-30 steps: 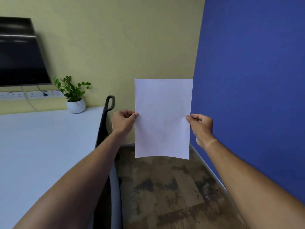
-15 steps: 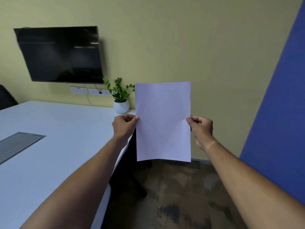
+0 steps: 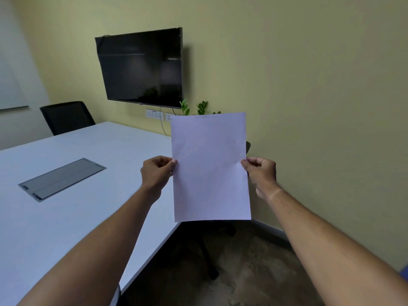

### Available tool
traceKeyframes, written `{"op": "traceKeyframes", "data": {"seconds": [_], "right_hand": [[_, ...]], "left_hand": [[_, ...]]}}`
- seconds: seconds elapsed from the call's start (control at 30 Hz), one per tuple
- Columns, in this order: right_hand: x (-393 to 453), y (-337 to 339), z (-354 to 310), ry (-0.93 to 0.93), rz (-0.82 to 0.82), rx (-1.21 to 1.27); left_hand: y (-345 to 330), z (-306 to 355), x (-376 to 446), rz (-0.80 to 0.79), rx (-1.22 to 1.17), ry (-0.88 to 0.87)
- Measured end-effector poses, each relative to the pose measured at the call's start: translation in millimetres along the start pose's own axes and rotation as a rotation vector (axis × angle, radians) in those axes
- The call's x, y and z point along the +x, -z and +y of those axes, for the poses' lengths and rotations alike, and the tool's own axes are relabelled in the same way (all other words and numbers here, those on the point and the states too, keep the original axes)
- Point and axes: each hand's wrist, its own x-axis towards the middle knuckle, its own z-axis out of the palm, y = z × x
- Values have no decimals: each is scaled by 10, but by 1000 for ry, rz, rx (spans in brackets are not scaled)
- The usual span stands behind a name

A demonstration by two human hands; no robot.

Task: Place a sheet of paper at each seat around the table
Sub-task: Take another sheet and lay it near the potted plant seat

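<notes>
From the head camera, the left hand (image 3: 157, 174) and right hand (image 3: 261, 174) each pinch a side edge of the sheet of paper (image 3: 210, 166), held upright, long axis vertical. It hangs over the table's (image 3: 92, 217) right edge; the left hand is nearer the tabletop.

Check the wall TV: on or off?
Off, apparently: the TV screen is uniformly dark, showing only faint room reflections.

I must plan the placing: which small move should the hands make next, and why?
Probably lower the sheet flat onto the table near its right edge. Left hand and right hand pinch it upright in the air, and no paper lies on the table.
</notes>
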Motion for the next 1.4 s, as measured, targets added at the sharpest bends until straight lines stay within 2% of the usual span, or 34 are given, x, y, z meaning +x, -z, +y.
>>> {"op": "traceKeyframes", "data": {"seconds": [0.4, 0.8, 0.97, 1.17, 1.33, 1.4], "right_hand": [[1616, -1268, 444, -60, -220, 37], [3032, -2121, 991, -113, -364, 18], [3661, -2472, 1243, -137, -475, 23], [4260, -2771, 1503, -243, -605, 57], [4508, -2864, 1759, -407, -760, -13], [4555, -2882, 1847, -497, -775, 32]], "left_hand": [[-183, -386, 1617, 169, 9, 22], [-529, -855, 2831, 244, 23, 88], [-738, -1104, 3329, 298, 38, 132], [-930, -1353, 3785, 402, 59, 206], [-964, -1505, 4114, 491, -48, 252], [-961, -1559, 4236, 549, -103, 265]]}}
